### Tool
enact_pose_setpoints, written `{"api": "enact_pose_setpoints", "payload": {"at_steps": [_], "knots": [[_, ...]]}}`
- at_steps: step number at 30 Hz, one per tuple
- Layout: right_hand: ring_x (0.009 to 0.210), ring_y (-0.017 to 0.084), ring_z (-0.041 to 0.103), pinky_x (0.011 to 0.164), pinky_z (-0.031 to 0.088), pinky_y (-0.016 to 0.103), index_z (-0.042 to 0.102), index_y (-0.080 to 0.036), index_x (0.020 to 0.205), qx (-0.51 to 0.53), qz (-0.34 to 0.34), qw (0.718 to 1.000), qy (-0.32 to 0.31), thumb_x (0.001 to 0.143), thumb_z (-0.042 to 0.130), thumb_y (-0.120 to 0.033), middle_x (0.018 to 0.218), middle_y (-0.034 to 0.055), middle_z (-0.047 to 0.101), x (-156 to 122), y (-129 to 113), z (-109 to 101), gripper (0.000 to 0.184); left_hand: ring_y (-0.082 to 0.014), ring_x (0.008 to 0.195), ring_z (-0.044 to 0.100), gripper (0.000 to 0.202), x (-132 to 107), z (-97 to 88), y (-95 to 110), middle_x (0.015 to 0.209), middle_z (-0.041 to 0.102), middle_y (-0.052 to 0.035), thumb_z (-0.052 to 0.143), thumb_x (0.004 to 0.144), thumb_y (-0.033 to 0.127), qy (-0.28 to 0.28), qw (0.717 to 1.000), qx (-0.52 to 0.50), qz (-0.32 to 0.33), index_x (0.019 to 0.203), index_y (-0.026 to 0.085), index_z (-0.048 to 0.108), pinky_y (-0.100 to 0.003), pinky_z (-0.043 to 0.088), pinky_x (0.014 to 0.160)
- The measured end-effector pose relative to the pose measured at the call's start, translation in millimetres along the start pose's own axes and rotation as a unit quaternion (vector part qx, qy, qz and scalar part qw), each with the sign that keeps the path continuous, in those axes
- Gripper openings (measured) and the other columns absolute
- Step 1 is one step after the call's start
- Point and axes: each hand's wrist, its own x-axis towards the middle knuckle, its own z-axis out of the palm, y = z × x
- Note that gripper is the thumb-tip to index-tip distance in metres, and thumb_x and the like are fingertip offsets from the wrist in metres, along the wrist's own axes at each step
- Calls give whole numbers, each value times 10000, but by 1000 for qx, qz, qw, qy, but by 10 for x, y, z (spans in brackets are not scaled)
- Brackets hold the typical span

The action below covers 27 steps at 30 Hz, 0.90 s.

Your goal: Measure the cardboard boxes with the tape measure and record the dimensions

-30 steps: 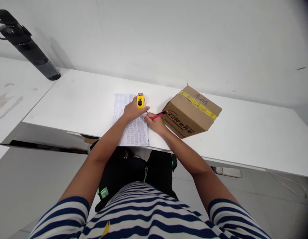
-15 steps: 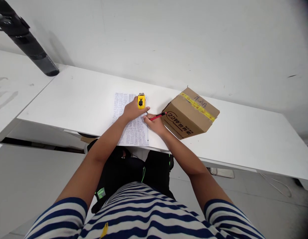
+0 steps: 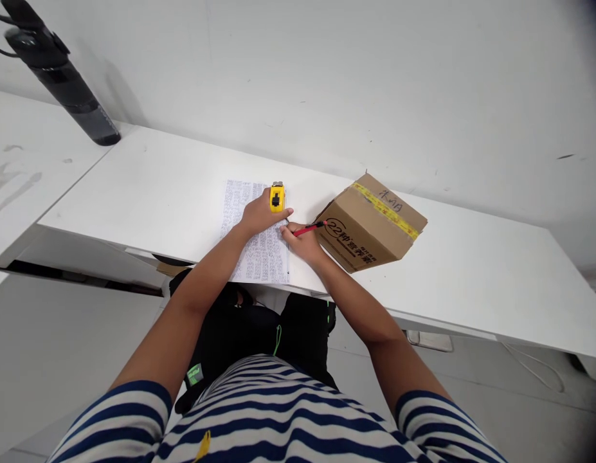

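My left hand [image 3: 260,214] is closed round a yellow tape measure [image 3: 277,198] with a black centre, resting over the upper part of a sheet of paper [image 3: 263,260] covered in dense writing. Just to its right, my right hand [image 3: 301,240] pinches a red and black pen [image 3: 310,229]. The pen slants, its tip end near the paper's right edge, by my left thumb; exact contact is too small to tell. Right of my right hand, a cardboard box [image 3: 372,222] with yellow tape and printed characters sits tilted in view.
The white desk [image 3: 471,263] runs along a white wall [image 3: 326,83]. A dark cylindrical bottle [image 3: 71,87] stands at the back left, by the seam between two desk tops. Below the desk on the right, a pale cable [image 3: 533,366] lies on the floor.
The camera view has shifted slightly, so the desk, bottle and box appear a little further right. Both hands keep their grips and stay at nearly the same place on the paper.
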Motion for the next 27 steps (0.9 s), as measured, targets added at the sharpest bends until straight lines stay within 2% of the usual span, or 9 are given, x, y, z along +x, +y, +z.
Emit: {"api": "enact_pose_setpoints", "payload": {"at_steps": [6, 11, 17, 22, 27], "knots": [[534, 104, 308, 552, 258, 289, 295, -245, 552, -12, 6, 1000, 16, 876, 568, -569, 523, -57, 312, 0, -36, -10, 533, -273, 943, 675, 691, -3, -5, 6, 1070, 713, -76, 672, 792, 634, -4, 1000, -7, 4, 1314, 221, 487, -366, 469, 816], [533, 108, 327, 556, 263, 294, 311, -246, 557, -9, -7, 999, 44, 891, 562, -553, 530, -51, 330, -8, -57, -7, 518, -262, 917, 671, 691, 3, -3, 5, 1057, 712, -74, 671, 791, 643, -5, 1000, -4, 2, 1301, 215, 488, -353, 466, 794], [528, 91, 285, 544, 234, 276, 281, -239, 552, -11, -2, 1000, 17, 886, 572, -555, 524, -66, 277, -10, -40, -8, 545, -248, 923, 670, 694, 10, -2, 5, 1068, 711, -61, 665, 797, 644, -9, 1000, 4, 4, 1314, 224, 471, -344, 466, 804], [523, 92, 316, 550, 255, 274, 300, -239, 553, 1, -8, 1000, 26, 891, 569, -520, 525, -63, 313, -10, -28, -15, 516, -247, 919, 671, 696, 1, -7, 12, 1057, 709, -64, 665, 800, 641, -12, 1000, 0, 6, 1318, 220, 470, -339, 461, 793], [512, 90, 294, 542, 230, 275, 273, -243, 547, -17, 0, 998, 64, 885, 574, -516, 505, -69, 284, -11, -31, -13, 528, -249, 918, 670, 701, 6, -5, 5, 1068, 708, -68, 668, 797, 646, -7, 1000, 5, 3, 1319, 220, 475, -335, 457, 780]]}}
